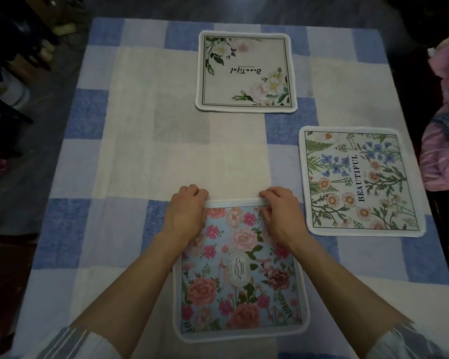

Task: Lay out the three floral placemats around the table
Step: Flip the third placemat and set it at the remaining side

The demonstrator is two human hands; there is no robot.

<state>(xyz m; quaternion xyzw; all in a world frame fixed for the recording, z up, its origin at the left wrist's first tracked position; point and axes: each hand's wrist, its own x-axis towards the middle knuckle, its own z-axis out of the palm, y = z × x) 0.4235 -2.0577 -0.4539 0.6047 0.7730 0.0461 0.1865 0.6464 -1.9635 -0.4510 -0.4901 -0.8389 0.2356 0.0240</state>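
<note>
In the upper middle of the frame, the cream placemat [245,71] carries the word "Beautiful" in black script, upside down from this view, with a line of tiny print beside it that is too small to read. At the right, the wildflower placemat [360,181] bears "BEAUTIFUL" in dark capitals running from bottom to top, again with a small unreadable line alongside. At the lower middle, the rose placemat [218,255] has a white oval label [239,268] whose stacked letters appear to spell "GARDEN", though they are blurred.
</note>
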